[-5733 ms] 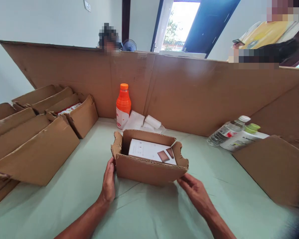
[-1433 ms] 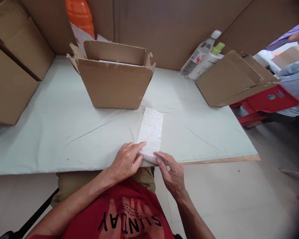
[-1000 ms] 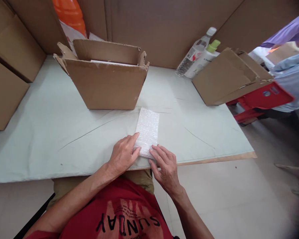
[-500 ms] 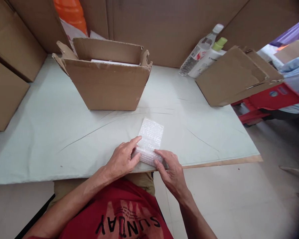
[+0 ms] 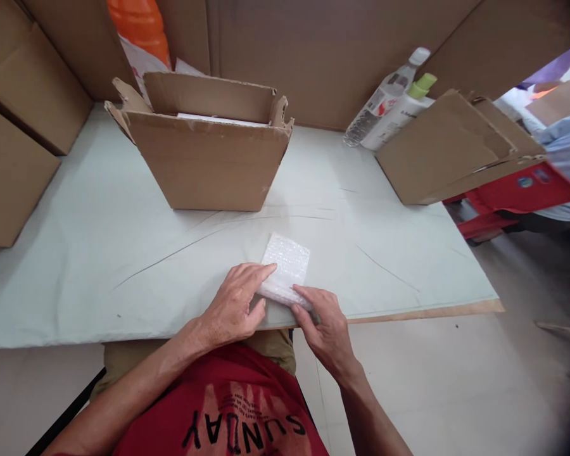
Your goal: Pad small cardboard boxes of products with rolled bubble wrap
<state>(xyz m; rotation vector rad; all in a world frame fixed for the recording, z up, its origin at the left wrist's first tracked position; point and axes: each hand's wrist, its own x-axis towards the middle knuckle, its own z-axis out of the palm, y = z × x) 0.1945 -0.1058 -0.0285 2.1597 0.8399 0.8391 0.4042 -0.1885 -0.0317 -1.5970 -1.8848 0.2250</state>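
A small piece of clear bubble wrap [image 5: 289, 256] lies at the front edge of the covered table, its near part folded over into a thick roll. At its left end, my left hand [image 5: 237, 303] holds the fold, index finger stretched over the top and thumb lower, near the roll's edge. My right hand [image 5: 327, 323] pinches the right end of the fold between thumb and fingers. Whether anything lies inside the wrap cannot be made out.
An open cardboard box [image 5: 213, 168] stands beyond the hands with something white inside. To the right are another cardboard box [image 5: 432, 152], a clear bottle [image 5: 384, 98] and a white bottle with a green cap [image 5: 399, 114]. Cartons [image 5: 14, 171] stand at left. Part of another person [image 5: 567, 142] shows at far right.
The near part of the bubble wrap has been folded further away from me, so less flat wrap shows. My left thumb has come off the wrap's near part.
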